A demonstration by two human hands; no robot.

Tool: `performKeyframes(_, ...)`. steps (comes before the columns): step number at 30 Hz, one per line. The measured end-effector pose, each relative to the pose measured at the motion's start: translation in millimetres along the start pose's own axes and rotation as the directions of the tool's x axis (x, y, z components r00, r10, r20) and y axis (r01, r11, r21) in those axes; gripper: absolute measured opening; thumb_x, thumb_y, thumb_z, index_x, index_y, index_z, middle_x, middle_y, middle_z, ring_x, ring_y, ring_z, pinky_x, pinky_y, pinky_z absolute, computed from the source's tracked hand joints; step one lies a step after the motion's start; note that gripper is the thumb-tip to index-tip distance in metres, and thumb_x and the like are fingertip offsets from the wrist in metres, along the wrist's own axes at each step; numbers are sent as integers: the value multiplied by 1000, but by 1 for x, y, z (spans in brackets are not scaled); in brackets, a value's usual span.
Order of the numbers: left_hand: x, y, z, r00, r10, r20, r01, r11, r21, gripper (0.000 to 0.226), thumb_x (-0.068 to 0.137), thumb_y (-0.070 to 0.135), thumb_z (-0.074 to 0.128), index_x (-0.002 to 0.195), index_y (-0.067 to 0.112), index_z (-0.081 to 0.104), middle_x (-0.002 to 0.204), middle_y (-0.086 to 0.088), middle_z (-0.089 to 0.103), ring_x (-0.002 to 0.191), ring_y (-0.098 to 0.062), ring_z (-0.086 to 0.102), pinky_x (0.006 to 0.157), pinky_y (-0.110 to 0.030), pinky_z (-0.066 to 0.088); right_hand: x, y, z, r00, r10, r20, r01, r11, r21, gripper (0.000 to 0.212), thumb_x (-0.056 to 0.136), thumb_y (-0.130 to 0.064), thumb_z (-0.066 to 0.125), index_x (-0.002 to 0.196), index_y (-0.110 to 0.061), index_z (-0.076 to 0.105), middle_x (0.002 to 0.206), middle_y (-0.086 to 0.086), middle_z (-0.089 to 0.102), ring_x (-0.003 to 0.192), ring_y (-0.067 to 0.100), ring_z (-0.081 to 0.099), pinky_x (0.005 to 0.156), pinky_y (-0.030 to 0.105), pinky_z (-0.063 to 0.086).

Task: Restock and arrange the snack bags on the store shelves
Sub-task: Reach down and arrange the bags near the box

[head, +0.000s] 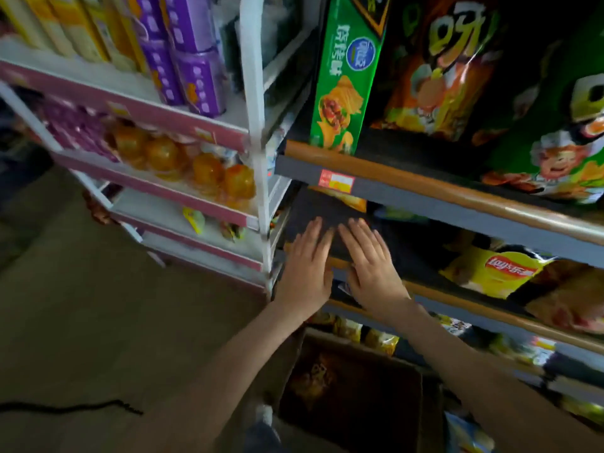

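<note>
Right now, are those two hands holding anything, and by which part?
Nothing is held. The left hand and right hand are open, fingers straight, side by side over the dark shelf.

A green box [343,76] shows yellow chips; a yellow bag [496,269] bears a red logo; purple packs [192,57] stand on pink-edged white shelves [170,116].

Both bare forearms reach forward and up from the lower edge of the view, close together. The left hand [307,266] and the right hand [369,266] lie side by side, palms down, backs toward the camera. Fingers on both are straight and slightly spread, pointing away from the body, thumbs nearly touching. Neither hand holds anything.
</note>
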State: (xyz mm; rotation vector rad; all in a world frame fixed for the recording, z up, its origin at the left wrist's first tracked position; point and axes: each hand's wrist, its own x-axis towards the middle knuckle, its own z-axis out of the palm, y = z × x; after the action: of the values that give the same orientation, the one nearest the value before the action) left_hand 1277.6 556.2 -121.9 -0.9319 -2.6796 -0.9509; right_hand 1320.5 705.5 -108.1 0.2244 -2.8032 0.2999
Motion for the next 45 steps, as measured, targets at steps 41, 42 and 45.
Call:
performKeyframes(41,-306,-171,603,279,-773,570,624,597,505,103,80,58,62,150,29,-9,138,-20,29,121,-39,38,101,-49,29,-369,188,492,545,136,828,-191,981,-36,83,90,-17,55,152,-21,2,160,6,-2,147,24,-1,118,38,9)
performKeyframes(42,-300,-158,583,287,-773,566,639,594,489,105,79,59,62,149,28,-9,136,-20,30,119,-38,39,100,-48,30,-364,182,470,524,157,837,-234,972,-36,81,91,-18,54,152,-21,2,159,6,-1,146,23,2,117,36,12)
performKeyframes(45,-280,-116,515,303,-789,534,724,555,410,107,76,51,67,150,27,-6,133,-17,35,117,-35,43,99,-45,33,-345,165,406,504,218,836,-353,935,-30,77,90,-16,57,152,-13,11,157,10,12,142,27,16,116,36,17)
